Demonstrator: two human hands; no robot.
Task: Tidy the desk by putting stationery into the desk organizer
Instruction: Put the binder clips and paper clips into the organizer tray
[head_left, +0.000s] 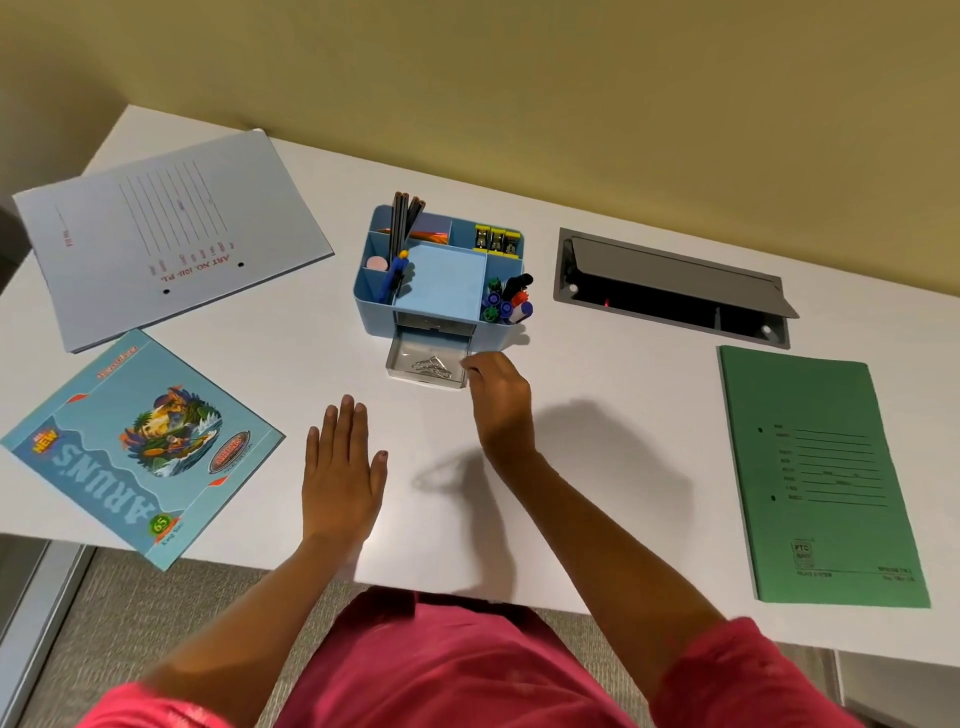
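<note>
Head view, looking down on a white surface (260, 322).

- Desk organizer (374, 312): blue, seen at centre frame, slightly above the middle. Its compartments are filled:
  - Dark pencils (402, 218) are stood upright at the upper left.
  - Yellow-and-black clips (497, 240) are lined up at the upper right.
  - Capped markers (509, 301) are packed into the right-hand compartment.
  - A blue note pad (441, 283) is laid in the middle.
  - A pink round eraser (376, 263) is seen at the left.
- Clear drawer (423, 383): pulled out from the organizer's lower side, toward the bottom of the frame. Metal paper clips (430, 364) are lying inside it.
- Left grip (340, 467): laid flat on the surface below and left of the drawer, palm down, fingers straight and together. Nothing is held.
- Right grip (498, 395): placed at the drawer's right front corner, fingers curled, fingertips at the drawer's edge. Whether the drawer wall or a clip is pinched cannot be told.
- Pale lined file (171, 228): laid at the upper left of the frame, well apart from the organizer.
- Blue illustrated notebook (140, 447): laid at the lower left, with one corner overhanging the surface edge.
- Green file (821, 478): laid at the right of the frame.
- Grey cable hatch (670, 291): set into the surface right of the organizer, lid raised.
- Pink clothing (457, 665): seen along the bottom of the frame.
</note>
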